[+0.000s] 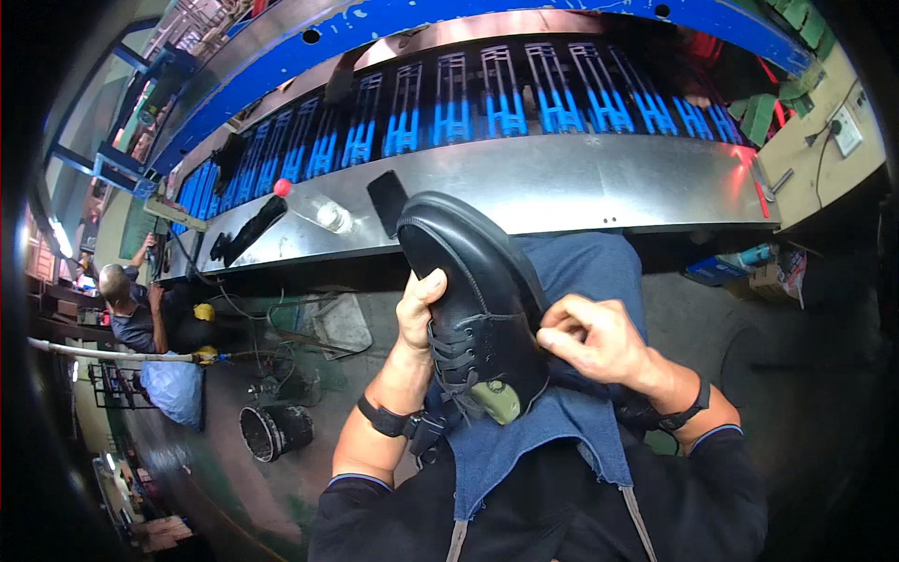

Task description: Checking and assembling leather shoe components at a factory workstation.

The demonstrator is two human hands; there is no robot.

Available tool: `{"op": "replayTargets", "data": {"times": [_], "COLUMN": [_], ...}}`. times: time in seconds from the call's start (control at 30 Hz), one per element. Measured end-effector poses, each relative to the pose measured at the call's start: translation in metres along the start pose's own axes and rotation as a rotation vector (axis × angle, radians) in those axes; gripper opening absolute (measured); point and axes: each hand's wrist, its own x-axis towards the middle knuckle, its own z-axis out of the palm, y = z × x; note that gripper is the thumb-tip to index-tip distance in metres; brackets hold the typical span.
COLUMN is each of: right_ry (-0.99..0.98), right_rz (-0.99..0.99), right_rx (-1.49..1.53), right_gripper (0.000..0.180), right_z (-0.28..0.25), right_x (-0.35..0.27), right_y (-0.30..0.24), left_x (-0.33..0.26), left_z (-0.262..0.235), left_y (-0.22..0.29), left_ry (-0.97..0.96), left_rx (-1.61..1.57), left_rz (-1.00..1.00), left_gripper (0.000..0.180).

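A black lace-up shoe (477, 281) is held above my lap, its toe pointing away toward the bench. An olive-green insert (499, 401) fills its opening, probably a shoe last. My left hand (418, 304) grips the shoe's left side, thumb on the upper near the laces and the other fingers hidden behind it. Close against the right side, by the sole edge toward the heel, is my right hand (595, 339). Its fingers are curled in a pinch; anything between the fingertips is too small to make out. A denim apron (548, 450) lies beneath the shoe.
Ahead runs a metal bench ledge (599, 183) before a conveyor with blue-sleeved rods (451, 122). On the ledge lie a dark flat slab (386, 201), a clear red-capped bottle (330, 215) and a black item (251, 232). A bucket (274, 431) and co-worker (136, 309) are left, boxes (749, 276) right.
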Motion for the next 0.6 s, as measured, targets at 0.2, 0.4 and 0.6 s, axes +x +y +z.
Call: {"op": "replayTargets", "data": {"times": [0.2,0.4,0.6], "right_ry": [-0.161,-0.262,-0.195], "right_rz": [-0.080,-0.059,-0.200], "right_rx": [-0.108,-0.048,-0.213], "right_gripper": [0.066,0.068,0.059], "right_z": [-0.021,-0.025,-0.030], "right_x": [0.068,0.066,0.056], "right_y": [-0.020,-0.029,-0.045], "left_x": [-0.014,-0.003,-0.008], "left_z": [-0.007,0.023,0.051], "left_y": [-0.023,-0.009,0.011], "left_ry": [-0.039,-0.048,-0.035], "left_rx": [-0.107,0.619,0.867], "left_rz": [-0.166,0.308,0.228], "left_gripper": [0.073,0.100,0.094]}}
